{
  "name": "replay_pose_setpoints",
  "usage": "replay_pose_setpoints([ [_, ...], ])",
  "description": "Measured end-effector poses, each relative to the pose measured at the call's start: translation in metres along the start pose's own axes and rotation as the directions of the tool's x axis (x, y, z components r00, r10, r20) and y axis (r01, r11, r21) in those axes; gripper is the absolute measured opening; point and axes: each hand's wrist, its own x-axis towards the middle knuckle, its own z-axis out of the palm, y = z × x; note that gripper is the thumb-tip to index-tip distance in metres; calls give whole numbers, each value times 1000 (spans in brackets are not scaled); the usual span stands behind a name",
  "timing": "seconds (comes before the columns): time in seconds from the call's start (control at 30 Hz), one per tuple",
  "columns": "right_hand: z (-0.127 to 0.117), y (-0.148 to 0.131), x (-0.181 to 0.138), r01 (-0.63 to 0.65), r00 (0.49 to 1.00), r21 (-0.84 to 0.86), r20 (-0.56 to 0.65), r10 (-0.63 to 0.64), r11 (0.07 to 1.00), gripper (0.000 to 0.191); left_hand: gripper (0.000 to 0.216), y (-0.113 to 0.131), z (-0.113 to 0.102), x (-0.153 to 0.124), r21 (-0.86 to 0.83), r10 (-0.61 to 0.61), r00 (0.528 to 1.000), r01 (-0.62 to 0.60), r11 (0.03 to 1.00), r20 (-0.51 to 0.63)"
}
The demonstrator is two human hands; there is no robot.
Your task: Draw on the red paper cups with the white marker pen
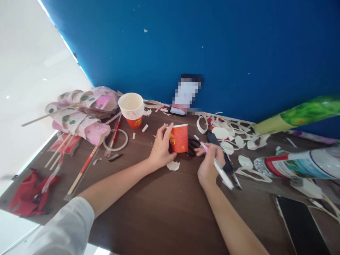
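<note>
A red paper cup (180, 139) with yellow print and a white edge on top stands on the dark table. My left hand (161, 147) is wrapped round its left side, thumb near the bottom, fingers at the upper edge. To the right of the cup, my right hand (211, 161) is closed on a slim white pen (222, 173), whose pinkish tip end points towards the cup. Black scissor handles (193, 146) show between the cup and my right hand. A scrap of white paper (173, 165) lies just below the cup.
A stack of paper cups (131, 109) stands at the back left, beside a tape ring (116, 140) and pink paper crafts (79, 117). Cut paper rings and discs (220, 133) litter the right, with a water bottle (300, 163) and a phone (300, 223). A blue panel (225, 46) rises behind.
</note>
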Motion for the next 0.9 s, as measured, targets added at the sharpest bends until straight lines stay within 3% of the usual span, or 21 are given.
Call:
replay_pose_setpoints([
  [0.13,1,-4,-5,128,982,-107,156,-110,986,32,107,1,-1,-1,14,-15,1000,15,1000,11],
  [0.3,2,-5,-10,350,875,-123,396,-278,929,53,105,4,-3,-1,84,34,999,-34,996,4],
  [0.53,-2,-3,-9,452,854,-174,367,-368,875,52,96,5,-2,-3,82,18,999,-15,996,-26],
  [0.7,0,-6,-8,552,771,-162,474,-426,818,55,107,2,1,-4,105,9,1000,-10,994,9],
  [0.9,0,-6,-6,530,797,-200,450,-404,824,51,115,-2,4,-3,122,68,998,-67,990,-2],
])
